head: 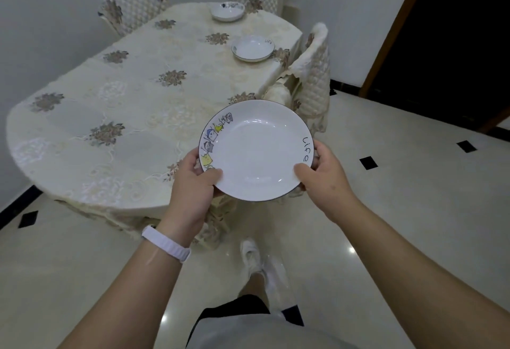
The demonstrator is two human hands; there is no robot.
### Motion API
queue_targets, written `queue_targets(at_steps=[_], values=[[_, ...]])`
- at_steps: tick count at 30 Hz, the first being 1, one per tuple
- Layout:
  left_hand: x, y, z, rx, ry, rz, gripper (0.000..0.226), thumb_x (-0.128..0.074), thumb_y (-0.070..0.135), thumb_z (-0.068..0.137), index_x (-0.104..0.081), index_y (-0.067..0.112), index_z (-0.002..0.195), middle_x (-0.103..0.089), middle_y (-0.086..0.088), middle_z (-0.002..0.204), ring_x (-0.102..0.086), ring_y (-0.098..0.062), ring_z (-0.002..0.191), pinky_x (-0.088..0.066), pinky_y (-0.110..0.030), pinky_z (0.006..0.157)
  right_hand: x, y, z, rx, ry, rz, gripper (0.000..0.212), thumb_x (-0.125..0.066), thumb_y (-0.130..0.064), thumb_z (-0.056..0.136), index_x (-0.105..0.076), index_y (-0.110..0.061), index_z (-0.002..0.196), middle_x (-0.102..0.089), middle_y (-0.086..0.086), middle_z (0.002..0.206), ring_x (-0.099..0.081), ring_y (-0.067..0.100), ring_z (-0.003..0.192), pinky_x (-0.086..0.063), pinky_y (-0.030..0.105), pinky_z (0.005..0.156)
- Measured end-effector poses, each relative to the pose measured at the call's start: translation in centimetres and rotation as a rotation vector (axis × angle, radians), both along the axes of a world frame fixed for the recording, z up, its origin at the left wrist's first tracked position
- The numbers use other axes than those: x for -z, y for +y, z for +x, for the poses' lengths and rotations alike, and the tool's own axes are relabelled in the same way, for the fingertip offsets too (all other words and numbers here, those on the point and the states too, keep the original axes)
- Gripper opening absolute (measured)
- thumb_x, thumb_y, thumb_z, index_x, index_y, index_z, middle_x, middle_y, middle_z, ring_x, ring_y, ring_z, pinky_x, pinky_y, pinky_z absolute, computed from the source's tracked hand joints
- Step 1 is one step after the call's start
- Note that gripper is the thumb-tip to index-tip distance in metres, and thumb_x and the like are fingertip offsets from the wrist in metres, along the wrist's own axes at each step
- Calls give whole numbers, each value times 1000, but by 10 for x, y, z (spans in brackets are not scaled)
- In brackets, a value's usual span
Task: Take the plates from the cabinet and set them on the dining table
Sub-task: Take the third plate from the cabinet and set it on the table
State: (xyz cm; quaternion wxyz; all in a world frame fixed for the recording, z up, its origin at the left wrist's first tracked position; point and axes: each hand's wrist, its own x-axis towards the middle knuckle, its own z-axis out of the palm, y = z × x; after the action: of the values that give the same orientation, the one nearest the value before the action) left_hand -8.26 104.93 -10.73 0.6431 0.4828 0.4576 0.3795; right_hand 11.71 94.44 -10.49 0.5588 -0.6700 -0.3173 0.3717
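- While both hands grip it, a white plate [255,149] lettered "Life" hangs over the near edge of the dining table [132,116].
- Left hand [193,183] clasps the rim at 7 o'clock, thumb on top, fingers curled beneath.
- Right hand [323,172] clasps at 4 o'clock likewise.
- Two more plates sit on the cloth: one [252,48] at 12 o'clock from the held plate, another [227,11] beyond.

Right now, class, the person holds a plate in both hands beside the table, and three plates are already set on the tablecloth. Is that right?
Not quite. The head view shows only two plates on the tablecloth: the far plate and the nearer plate. The rest stands: the left hand and right hand hold the held plate beside the table.
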Motion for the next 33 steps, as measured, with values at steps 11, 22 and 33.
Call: queue_targets(at_steps=[11, 22, 33], values=[[34, 143, 66, 14, -85, -97, 51, -51, -8, 82, -60, 29, 115, -76, -1, 102, -72, -27, 93, -61, -42, 69, 10, 143, 64, -4, -137, -179, 51, -52, -8, 81, -52, -58, 96, -70, -21, 91, -64, -4, 74, -47, 16, 58], [45, 261, 72, -53, 0, -70, 50, -50, -5, 89, -55, 30, 125, -76, 7, 96, -72, -19, 86, -59, -32, 63, 15, 278, 81, -100, -261, -262, 44, -53, -11, 82, -54, -35, 119, -67, -13, 100, -63, 11, 87, -57, 41, 76], [78, 286, 27, -345, 112, -154, 51, -55, 16, 75, -60, 50, 112, -74, 9, 101, -70, -23, 94, -61, -46, 72, 61, 371, 59, -429, -302, -273, 41, -55, -22, 77, -53, -50, 107, -67, -14, 98, -63, 11, 89, -54, 37, 76]])
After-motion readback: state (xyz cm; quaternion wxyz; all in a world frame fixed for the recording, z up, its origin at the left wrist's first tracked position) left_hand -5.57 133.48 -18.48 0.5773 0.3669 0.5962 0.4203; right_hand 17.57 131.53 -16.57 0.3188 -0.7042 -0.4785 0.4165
